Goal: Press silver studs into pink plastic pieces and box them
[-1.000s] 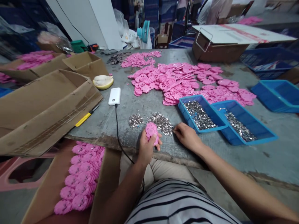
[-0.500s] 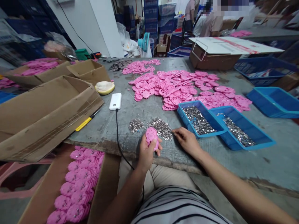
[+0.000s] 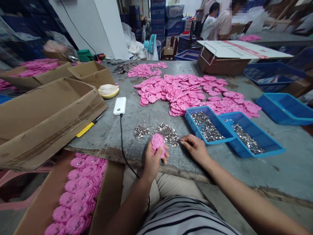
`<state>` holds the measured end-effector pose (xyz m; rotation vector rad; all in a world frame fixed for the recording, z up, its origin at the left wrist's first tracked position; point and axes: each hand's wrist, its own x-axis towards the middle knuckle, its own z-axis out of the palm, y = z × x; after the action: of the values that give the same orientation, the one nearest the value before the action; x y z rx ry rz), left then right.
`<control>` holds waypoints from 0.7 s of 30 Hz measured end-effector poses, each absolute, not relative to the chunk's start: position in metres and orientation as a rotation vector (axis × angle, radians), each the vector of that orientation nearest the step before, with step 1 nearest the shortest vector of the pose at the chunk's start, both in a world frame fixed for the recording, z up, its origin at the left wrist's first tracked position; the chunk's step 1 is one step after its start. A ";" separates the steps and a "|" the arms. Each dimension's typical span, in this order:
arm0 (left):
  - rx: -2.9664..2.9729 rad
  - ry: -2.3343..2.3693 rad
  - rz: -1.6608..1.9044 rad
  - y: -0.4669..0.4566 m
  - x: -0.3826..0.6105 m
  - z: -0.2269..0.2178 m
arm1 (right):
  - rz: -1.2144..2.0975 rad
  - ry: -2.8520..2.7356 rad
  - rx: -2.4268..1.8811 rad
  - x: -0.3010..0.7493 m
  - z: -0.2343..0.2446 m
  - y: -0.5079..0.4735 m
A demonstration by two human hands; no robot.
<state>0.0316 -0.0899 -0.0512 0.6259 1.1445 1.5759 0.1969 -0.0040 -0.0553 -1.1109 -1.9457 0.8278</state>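
Note:
My left hand (image 3: pixel 152 160) is closed around a pink plastic piece (image 3: pixel 157 143) with a scalloped outline, thumb on its face, above the table's near edge. My right hand (image 3: pixel 194 147) has its thumb and forefinger pinched together beside a heap of small shiny metal parts (image 3: pixel 167 133); whatever lies between those fingertips is too small to make out. A smaller heap of the metal parts (image 3: pixel 141 131) sits to the left. Right of the heaps stand two blue trays, a nearer-left tray (image 3: pixel 215 142) and a right tray (image 3: pixel 271 152), both holding small metal parts.
A large pile of pink pieces (image 3: pixel 181 91) covers the table's middle. A white power bank (image 3: pixel 119 106) trails a black cable toward my lap. A yellow-handled tool (image 3: pixel 85 129) lies by a cardboard box (image 3: pixel 49 114). Below left, a carton (image 3: pixel 110 192) holds stacked pink pieces.
The view has shifted slightly. Both hands keep nearly the same place and grip. In the background, the people have changed posture.

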 end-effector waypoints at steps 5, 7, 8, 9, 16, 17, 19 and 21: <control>0.654 1.280 1.600 -0.089 0.038 -0.051 | 1.053 -1.801 -1.154 0.188 -0.047 -0.014; 0.652 1.341 1.621 -0.092 0.042 -0.050 | 1.218 -1.736 -1.153 0.182 -0.042 -0.020; 0.651 1.368 1.626 -0.093 0.044 -0.049 | 1.304 -1.713 -1.139 0.179 -0.039 -0.024; 0.652 1.391 1.624 -0.096 0.046 -0.048 | 1.385 -1.699 -1.118 0.175 -0.036 -0.027; 0.642 1.436 1.640 -0.109 0.047 -0.040 | 1.486 -1.723 -0.963 0.161 -0.025 -0.036; 0.632 1.442 1.643 -0.109 0.047 -0.041 | 1.494 -1.731 -0.953 0.160 -0.024 -0.036; 0.613 1.458 1.652 -0.110 0.047 -0.042 | 1.535 -1.741 -0.945 0.160 -0.023 -0.038; 0.612 1.481 1.651 -0.111 0.047 -0.043 | 1.567 -1.747 -0.943 0.159 -0.022 -0.039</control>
<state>0.0472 -0.1107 -0.0430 0.6120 1.4807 1.6507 0.1593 -0.0392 -0.0220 -0.9425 -1.7469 1.5671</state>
